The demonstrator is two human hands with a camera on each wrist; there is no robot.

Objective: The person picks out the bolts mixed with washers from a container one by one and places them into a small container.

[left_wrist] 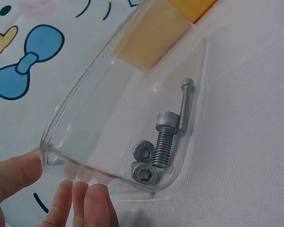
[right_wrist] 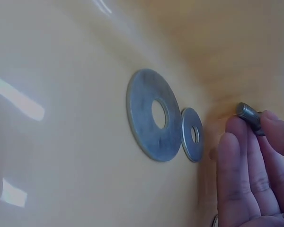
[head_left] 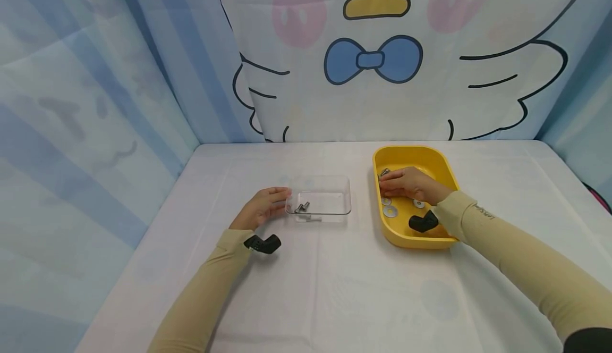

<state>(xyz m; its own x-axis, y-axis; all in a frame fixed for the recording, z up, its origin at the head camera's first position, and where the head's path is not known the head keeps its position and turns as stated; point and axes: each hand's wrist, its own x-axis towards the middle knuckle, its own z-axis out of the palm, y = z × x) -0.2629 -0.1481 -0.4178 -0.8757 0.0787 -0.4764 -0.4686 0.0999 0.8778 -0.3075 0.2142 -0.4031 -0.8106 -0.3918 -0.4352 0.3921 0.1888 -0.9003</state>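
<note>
Left hand [head_left: 261, 208] and right hand [head_left: 412, 184] reach out of tan sleeves [head_left: 205, 289], with a small black thing [head_left: 263, 244] on each wrist. Nearest is the white cloth [head_left: 382, 300], which lies in front of the yellow tray [head_left: 417, 242] and under it. To the left of the tray sits a clear box [head_left: 330, 196]. The left hand is at the end of the box that is farthest from the tray. Its fingers are nearly straight and touch the outside of the box, and its thumb tip is at the rim. Four gray bolts [left_wrist: 165, 142] lie in the box, bunched toward the end away from the tray. One is fat, one is thin, and two show holes in their round heads.

Flat round washers [head_left: 390, 211] lie in the tray. A big one and a smaller one are by the tray's left wall, and another is nearer the tray's middle. The right hand is down in the tray, close to its left wall. Its thumb and fingertips pinch a dark bolt [right_wrist: 248, 116], partly hidden by the hand. Far behind the tray hangs a pale sheet [head_left: 382, 114] with a blue bow [head_left: 370, 59], a yellow beak [head_left: 377, 2] and pink spots [head_left: 299, 14].
</note>
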